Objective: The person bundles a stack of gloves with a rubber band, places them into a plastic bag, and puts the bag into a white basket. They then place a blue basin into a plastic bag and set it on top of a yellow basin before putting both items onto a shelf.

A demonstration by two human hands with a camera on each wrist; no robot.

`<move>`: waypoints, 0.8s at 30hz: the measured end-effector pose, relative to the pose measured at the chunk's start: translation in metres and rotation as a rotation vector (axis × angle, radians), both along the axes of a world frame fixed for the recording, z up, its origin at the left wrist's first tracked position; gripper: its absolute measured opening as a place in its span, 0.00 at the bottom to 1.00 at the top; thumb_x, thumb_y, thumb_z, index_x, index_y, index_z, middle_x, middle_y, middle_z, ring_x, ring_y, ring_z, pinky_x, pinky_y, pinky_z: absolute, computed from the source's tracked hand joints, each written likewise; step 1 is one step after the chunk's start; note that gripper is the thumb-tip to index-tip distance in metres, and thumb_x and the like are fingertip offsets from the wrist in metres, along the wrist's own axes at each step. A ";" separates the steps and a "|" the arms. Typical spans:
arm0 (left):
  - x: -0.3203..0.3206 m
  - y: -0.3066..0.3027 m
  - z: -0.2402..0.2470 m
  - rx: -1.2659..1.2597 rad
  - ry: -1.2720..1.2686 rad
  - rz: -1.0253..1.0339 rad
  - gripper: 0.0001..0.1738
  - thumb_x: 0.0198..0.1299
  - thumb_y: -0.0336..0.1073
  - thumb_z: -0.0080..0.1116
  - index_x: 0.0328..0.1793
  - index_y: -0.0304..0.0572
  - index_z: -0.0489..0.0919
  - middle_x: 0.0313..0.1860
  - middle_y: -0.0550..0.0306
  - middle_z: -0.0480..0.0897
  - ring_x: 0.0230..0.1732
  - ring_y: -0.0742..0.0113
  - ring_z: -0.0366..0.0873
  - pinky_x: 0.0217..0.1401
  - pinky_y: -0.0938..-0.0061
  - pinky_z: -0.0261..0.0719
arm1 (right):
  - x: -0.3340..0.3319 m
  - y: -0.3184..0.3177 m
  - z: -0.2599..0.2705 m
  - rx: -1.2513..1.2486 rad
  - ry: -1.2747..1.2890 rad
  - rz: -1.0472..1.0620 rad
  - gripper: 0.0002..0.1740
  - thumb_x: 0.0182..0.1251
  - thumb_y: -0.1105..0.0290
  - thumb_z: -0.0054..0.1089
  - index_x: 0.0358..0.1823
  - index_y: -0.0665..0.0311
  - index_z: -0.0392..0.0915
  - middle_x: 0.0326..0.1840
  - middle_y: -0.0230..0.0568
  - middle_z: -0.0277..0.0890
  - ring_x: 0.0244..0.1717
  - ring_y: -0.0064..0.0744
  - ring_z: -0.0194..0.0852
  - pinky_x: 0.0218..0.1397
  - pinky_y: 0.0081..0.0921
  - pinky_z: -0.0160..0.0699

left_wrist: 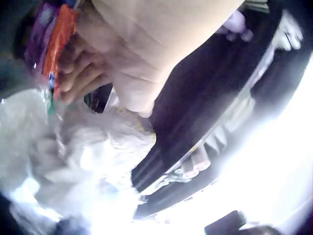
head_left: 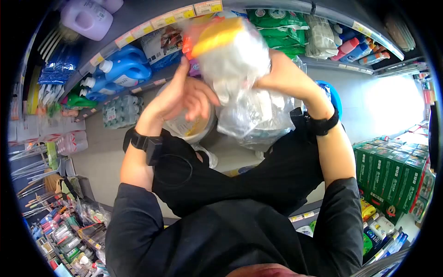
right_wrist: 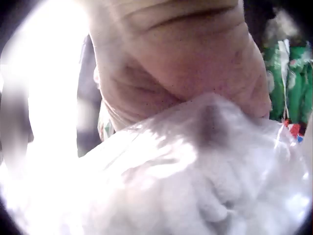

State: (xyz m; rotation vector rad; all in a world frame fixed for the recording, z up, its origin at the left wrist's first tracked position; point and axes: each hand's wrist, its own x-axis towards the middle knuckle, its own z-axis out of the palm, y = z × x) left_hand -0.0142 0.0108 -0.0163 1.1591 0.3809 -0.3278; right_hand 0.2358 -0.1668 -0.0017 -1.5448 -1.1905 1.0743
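In the head view my right hand [head_left: 288, 76] grips a motion-blurred white package in clear plastic with a yellow band [head_left: 226, 51]. Its exact kind is too blurred to tell. My left hand [head_left: 189, 94] is beside the package, fingers loosely bent and holding nothing. The left wrist view has that hand [left_wrist: 122, 58] above crinkled white plastic, its fingers overlapping an orange-red edge [left_wrist: 58, 41]. Beneath the right hand, a clear plastic bag [head_left: 256, 115] with white contents sits between the knees. White wrapping [right_wrist: 171, 181] covers the right hand's fingers in the right wrist view.
A shelf with price tags [head_left: 161, 21] curves ahead, bearing blue detergent bottles [head_left: 127, 67] and green packs [head_left: 279, 25]. A round tub [head_left: 203, 131] stands by the left knee, shrink-wrapped bottles [head_left: 122, 111] on the floor at left. Green cartons [head_left: 387, 175] are stacked at right.
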 end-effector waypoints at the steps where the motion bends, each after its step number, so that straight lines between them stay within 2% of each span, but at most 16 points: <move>1: 0.000 0.016 -0.014 0.629 -0.026 0.398 0.46 0.73 0.74 0.39 0.56 0.30 0.83 0.41 0.47 0.88 0.33 0.71 0.82 0.36 0.78 0.79 | -0.001 -0.001 0.002 -0.060 0.196 -0.038 0.37 0.54 0.57 0.81 0.60 0.74 0.78 0.53 0.46 0.85 0.53 0.31 0.84 0.59 0.29 0.80; 3: 0.007 0.019 -0.033 0.651 -0.229 0.600 0.43 0.73 0.70 0.45 0.69 0.33 0.75 0.65 0.45 0.81 0.58 0.66 0.80 0.61 0.70 0.78 | -0.007 -0.001 -0.001 -0.038 0.266 -0.046 0.37 0.55 0.57 0.81 0.61 0.73 0.79 0.54 0.45 0.85 0.52 0.31 0.84 0.59 0.29 0.80; 6: 0.013 0.004 -0.031 0.221 -0.270 0.503 0.46 0.71 0.67 0.53 0.80 0.38 0.63 0.79 0.46 0.67 0.77 0.59 0.66 0.78 0.61 0.65 | -0.009 0.005 0.001 -0.099 0.175 0.079 0.39 0.54 0.60 0.81 0.65 0.72 0.75 0.57 0.45 0.83 0.56 0.31 0.82 0.62 0.29 0.78; 9: 0.015 -0.025 -0.017 -0.064 -0.259 0.461 0.52 0.65 0.66 0.62 0.84 0.41 0.58 0.80 0.46 0.66 0.80 0.55 0.64 0.80 0.58 0.64 | -0.021 0.010 0.000 -0.076 0.134 0.114 0.42 0.53 0.61 0.81 0.67 0.72 0.74 0.59 0.45 0.82 0.58 0.32 0.80 0.64 0.29 0.77; 10: 0.014 -0.019 -0.027 -0.159 -0.321 0.406 0.56 0.60 0.67 0.66 0.84 0.41 0.57 0.79 0.46 0.68 0.79 0.54 0.66 0.80 0.57 0.65 | -0.023 0.012 -0.001 -0.074 0.133 0.100 0.42 0.52 0.61 0.82 0.67 0.72 0.73 0.59 0.45 0.82 0.58 0.33 0.80 0.64 0.30 0.77; 13: 0.015 -0.019 -0.018 -0.023 -0.284 0.433 0.48 0.62 0.57 0.71 0.79 0.35 0.64 0.73 0.48 0.74 0.73 0.60 0.72 0.76 0.61 0.69 | -0.020 0.014 0.000 -0.151 0.245 0.101 0.44 0.51 0.61 0.83 0.67 0.72 0.72 0.59 0.46 0.82 0.59 0.35 0.80 0.65 0.31 0.77; 16: 0.022 -0.030 -0.012 0.140 -0.248 0.414 0.43 0.61 0.49 0.73 0.76 0.34 0.67 0.68 0.48 0.78 0.68 0.60 0.77 0.73 0.64 0.73 | -0.019 0.012 0.002 -0.204 0.231 0.123 0.46 0.50 0.61 0.83 0.69 0.72 0.70 0.60 0.48 0.81 0.60 0.36 0.79 0.67 0.33 0.76; 19: 0.026 -0.036 -0.010 -0.034 -0.239 0.515 0.39 0.60 0.42 0.73 0.74 0.34 0.70 0.65 0.51 0.80 0.64 0.62 0.79 0.69 0.65 0.77 | -0.023 0.010 0.004 -0.123 0.057 0.173 0.48 0.50 0.60 0.83 0.70 0.72 0.69 0.61 0.49 0.80 0.61 0.37 0.78 0.69 0.33 0.73; 20: 0.025 -0.031 -0.022 -0.069 -0.214 0.566 0.35 0.63 0.43 0.70 0.72 0.35 0.71 0.63 0.51 0.82 0.63 0.61 0.81 0.68 0.63 0.79 | -0.022 0.008 0.000 -0.048 -0.088 0.182 0.51 0.50 0.58 0.83 0.72 0.72 0.68 0.61 0.49 0.80 0.61 0.37 0.77 0.70 0.31 0.71; 23: 0.021 -0.010 -0.022 -0.272 -0.171 0.697 0.33 0.65 0.45 0.65 0.72 0.35 0.72 0.62 0.49 0.82 0.61 0.58 0.82 0.66 0.61 0.80 | -0.007 0.003 0.000 -0.114 0.179 0.188 0.51 0.53 0.55 0.81 0.74 0.72 0.67 0.61 0.47 0.81 0.61 0.35 0.77 0.70 0.29 0.70; 24: 0.018 -0.006 -0.015 -0.305 -0.173 0.728 0.31 0.68 0.45 0.61 0.72 0.35 0.72 0.62 0.47 0.82 0.61 0.56 0.83 0.66 0.59 0.81 | 0.000 0.002 -0.001 -0.134 0.181 0.199 0.49 0.55 0.55 0.80 0.74 0.71 0.68 0.61 0.46 0.81 0.60 0.34 0.77 0.69 0.29 0.71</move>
